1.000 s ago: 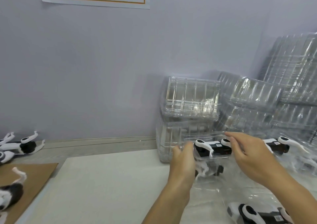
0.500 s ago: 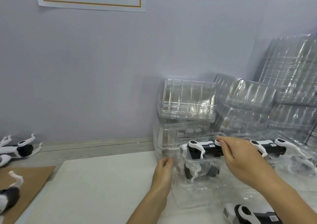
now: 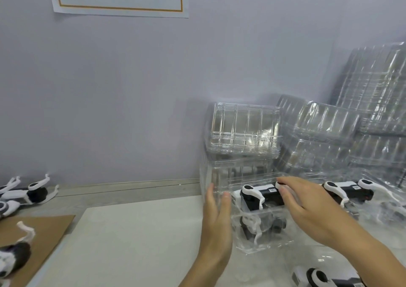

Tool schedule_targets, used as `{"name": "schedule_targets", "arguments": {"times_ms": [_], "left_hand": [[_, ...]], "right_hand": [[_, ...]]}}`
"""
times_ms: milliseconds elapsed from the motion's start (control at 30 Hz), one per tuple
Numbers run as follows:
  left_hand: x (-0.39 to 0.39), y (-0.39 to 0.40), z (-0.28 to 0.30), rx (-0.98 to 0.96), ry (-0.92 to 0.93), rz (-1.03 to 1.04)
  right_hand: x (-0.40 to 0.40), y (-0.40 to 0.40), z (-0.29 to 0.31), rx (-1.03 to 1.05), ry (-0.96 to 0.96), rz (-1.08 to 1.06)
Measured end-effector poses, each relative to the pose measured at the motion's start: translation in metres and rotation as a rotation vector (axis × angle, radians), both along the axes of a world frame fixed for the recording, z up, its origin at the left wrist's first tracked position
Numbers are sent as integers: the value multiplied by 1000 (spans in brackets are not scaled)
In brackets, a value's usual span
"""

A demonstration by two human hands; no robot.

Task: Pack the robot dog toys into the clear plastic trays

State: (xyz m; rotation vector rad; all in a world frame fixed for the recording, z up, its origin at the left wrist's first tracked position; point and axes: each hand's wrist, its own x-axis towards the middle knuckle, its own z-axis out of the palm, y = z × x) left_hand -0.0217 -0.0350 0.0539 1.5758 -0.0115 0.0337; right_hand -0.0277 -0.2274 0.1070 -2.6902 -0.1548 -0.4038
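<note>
Tabletop [image 3: 136, 238]: straight left fingers [image 3: 226, 201] against tray [image 3: 263, 246], right fingers [image 3: 285, 193] on toy [image 3: 261, 195].

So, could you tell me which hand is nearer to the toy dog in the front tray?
Right. The right hand rests its fingertips on the toy dog; the left hand stands flat beside the tray, left of it.

The right hand [image 3: 312, 212] covers the robot dog toy's [image 3: 261, 196] rear; another toy [image 3: 325, 278] is cut off below.
</note>
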Motion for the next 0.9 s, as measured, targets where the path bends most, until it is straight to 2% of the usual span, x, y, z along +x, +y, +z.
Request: {"name": "schedule_targets", "arguments": {"times_ms": [100,233,333,400,533,633,733,900], "left_hand": [[-2,-12,6,68,-74,-54],[2,-10,7,65,-72,-8],[9,1,15,131,-111,111],[23,10,29,193,-210,219],[65,23,72,243,-385,319],[98,24,97,280,-329,214],[122,25,102,294,-262,119],[132,27,82,211,-361,60]], "right_hand": [[3,0,8,-13,-54,-3],[23,16,37,1,-210,102],[50,36,69,6,-341,179],[71,51,90,-5,-396,191],[108,76,119,-113,-364,156],[128,86,129,-204,-262,134],[141,89,135,-128,-178,178],[151,86,142,-46,-183,246]]}}
